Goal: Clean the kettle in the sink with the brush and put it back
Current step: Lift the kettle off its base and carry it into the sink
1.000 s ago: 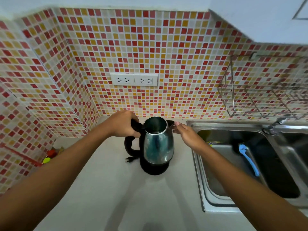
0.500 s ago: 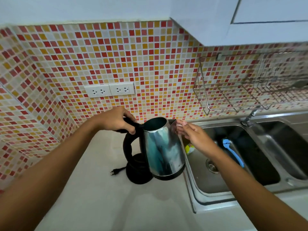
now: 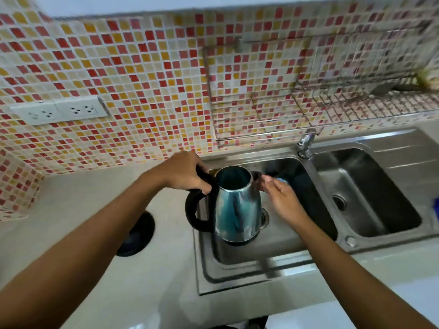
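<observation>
Kettle: polished stainless-steel kettle with a black looped handle, lid open, held upright over the left basin of the steel double sink; whether its bottom touches the basin floor cannot be told.
Left hand: left hand wrapped tight around the top of the black handle, carrying the kettle.
Right hand: right hand at the spout side of the kettle rim, fingers loosely curled and touching the rim area; no firm grip on anything can be made out.
Base: round black kettle base lies on the pale countertop, left of the sink, partly hidden by the left forearm, apart from the kettle.
Brush: a small blue piece shows just beyond the right fingertips inside the basin; too hidden to confirm as the brush.
Surroundings: chrome tap behind the sink divider; wire dish rack on the red-and-yellow mosaic wall; white double wall socket at left.
Image quality: motion blur throughout.
</observation>
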The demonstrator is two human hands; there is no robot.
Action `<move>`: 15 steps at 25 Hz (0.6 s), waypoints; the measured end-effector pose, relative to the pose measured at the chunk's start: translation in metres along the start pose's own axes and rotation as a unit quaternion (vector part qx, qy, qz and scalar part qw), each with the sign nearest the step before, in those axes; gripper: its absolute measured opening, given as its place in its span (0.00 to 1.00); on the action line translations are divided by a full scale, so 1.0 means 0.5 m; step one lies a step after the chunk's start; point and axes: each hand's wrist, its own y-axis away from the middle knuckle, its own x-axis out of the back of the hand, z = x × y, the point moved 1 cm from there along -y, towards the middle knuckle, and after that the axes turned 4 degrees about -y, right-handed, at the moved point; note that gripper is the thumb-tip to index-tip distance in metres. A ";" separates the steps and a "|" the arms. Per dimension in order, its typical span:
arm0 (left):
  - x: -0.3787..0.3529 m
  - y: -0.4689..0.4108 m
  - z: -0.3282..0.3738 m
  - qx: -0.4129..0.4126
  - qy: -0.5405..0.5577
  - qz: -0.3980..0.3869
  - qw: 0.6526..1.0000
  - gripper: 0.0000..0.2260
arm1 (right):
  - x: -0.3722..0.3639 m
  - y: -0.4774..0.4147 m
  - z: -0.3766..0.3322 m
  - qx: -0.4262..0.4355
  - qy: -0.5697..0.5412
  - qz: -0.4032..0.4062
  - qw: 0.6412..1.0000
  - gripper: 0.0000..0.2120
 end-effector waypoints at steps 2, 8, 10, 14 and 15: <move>-0.073 -0.071 0.051 0.013 -0.023 0.008 1.000 0.23 | 0.079 -0.035 0.055 -0.018 0.028 0.017 0.999 0.14; -0.276 -0.254 0.126 0.062 -0.071 0.044 0.995 0.24 | 0.236 -0.187 0.152 -0.038 0.132 0.049 0.989 0.15; -0.328 -0.297 0.138 0.083 -0.097 0.053 0.990 0.25 | 0.283 -0.260 0.202 -0.061 0.131 0.098 0.985 0.19; -0.400 -0.364 0.131 0.123 -0.099 0.070 0.985 0.26 | 0.347 -0.348 0.192 -0.069 0.155 0.183 0.968 0.18; -0.413 -0.375 0.128 0.128 -0.099 0.073 0.984 0.26 | 0.359 -0.364 0.181 -0.063 0.173 0.199 0.962 0.16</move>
